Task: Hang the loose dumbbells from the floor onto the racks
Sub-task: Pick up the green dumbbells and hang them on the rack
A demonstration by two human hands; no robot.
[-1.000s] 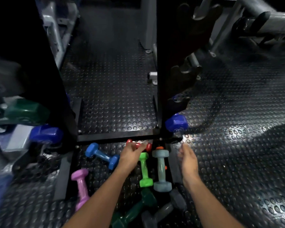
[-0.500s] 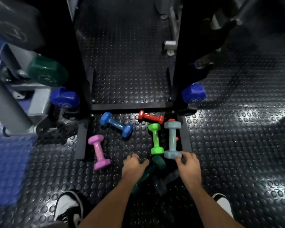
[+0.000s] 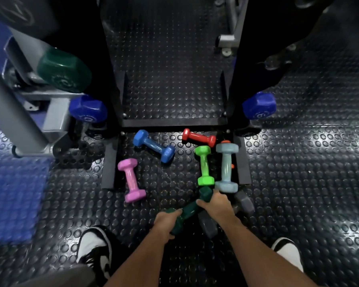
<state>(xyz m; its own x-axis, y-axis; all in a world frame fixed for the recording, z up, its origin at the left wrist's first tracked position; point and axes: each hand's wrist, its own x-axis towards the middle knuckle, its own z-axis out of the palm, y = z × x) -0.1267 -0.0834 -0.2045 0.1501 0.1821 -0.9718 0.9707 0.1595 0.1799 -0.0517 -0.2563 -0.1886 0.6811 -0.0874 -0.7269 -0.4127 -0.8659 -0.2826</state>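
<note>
Both hands grip a dark green dumbbell [image 3: 190,208] low over the floor. My left hand [image 3: 167,221] wraps its near head, my right hand [image 3: 215,205] holds its far end. A dark grey dumbbell [image 3: 244,203] lies under my right wrist, partly hidden. Loose on the floor beyond are a pale blue dumbbell [image 3: 226,167], a bright green one [image 3: 204,165], a red one [image 3: 199,137], a blue one [image 3: 153,146] and a pink one [image 3: 131,180]. The black rack base [image 3: 172,122] stands just behind them.
Large dark blue dumbbell heads [image 3: 88,108] [image 3: 259,106] and a big green one [image 3: 64,70] hang on the rack's sides. A grey machine frame [image 3: 15,112] is at left, over a blue mat [image 3: 13,195]. My shoes [image 3: 94,248] [image 3: 287,252] flank the arms on studded rubber flooring.
My view has dropped closer to the floor. Both hands have drawn back from the coloured dumbbells and closed on the dark green dumbbell, right hand moving left onto its far end.
</note>
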